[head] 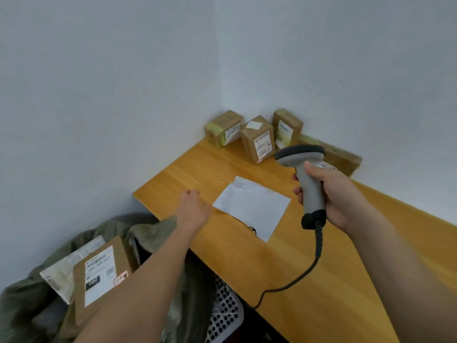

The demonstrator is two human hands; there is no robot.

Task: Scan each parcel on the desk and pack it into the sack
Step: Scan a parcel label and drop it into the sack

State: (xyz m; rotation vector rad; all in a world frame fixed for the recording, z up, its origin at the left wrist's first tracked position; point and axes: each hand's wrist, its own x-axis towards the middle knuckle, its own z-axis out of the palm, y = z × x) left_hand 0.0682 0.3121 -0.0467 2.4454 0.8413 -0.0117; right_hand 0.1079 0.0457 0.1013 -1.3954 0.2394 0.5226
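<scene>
A flat white mailer parcel (252,206) lies on the wooden desk (284,263). My left hand (194,209) hovers over the desk just left of the mailer, fingers loosely curled, holding nothing. My right hand (331,194) grips a grey barcode scanner (305,174) above the mailer's right side, its head pointing left. Three brown boxes (259,138) stand in the desk's far corner, and a long brown box (338,157) lies behind the scanner. The olive sack (29,305) at lower left holds a brown box (101,276) and a white mailer (64,268).
The scanner's black cable (306,271) trails over the desk's near edge. A white perforated basket (225,315) sits under the desk beside the sack. Grey walls meet behind the far corner. The desk's left edge runs next to the sack.
</scene>
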